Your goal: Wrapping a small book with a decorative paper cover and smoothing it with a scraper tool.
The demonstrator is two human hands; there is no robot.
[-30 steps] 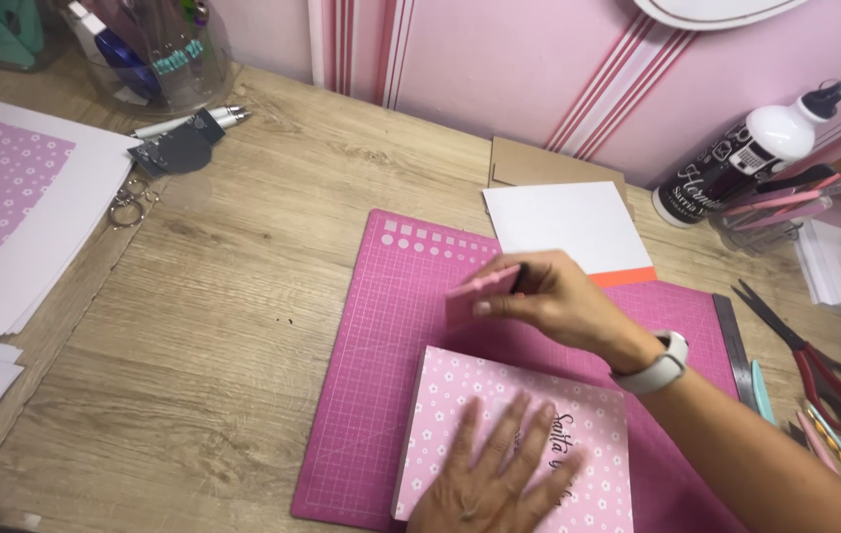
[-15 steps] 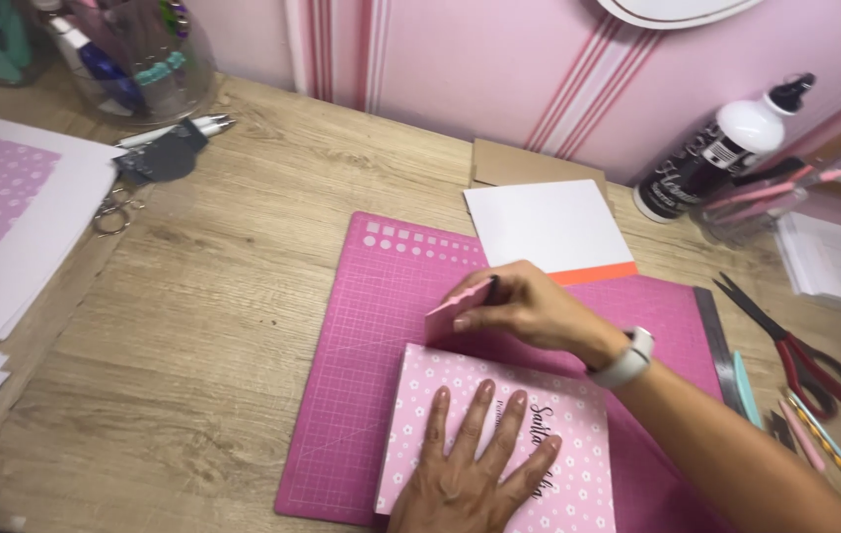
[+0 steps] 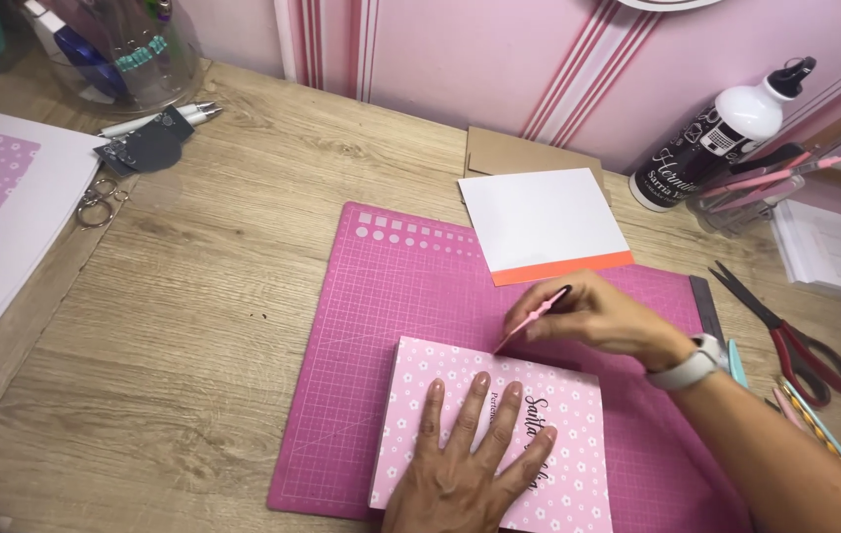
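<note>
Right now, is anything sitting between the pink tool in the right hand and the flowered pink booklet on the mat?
Nothing visible does. The right hand holds the pink tool with its tip right at the top edge of the flowered booklet. The left hand lies flat lower on the cover, clear of the tip. Only bare cutting mat lies around it.

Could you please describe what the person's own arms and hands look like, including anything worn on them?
Both arms are bare, with no sleeves in view. The right hand has a white-banded smartwatch on its wrist. The left hand wears no rings or gloves; its nails are short and unpainted.
</note>
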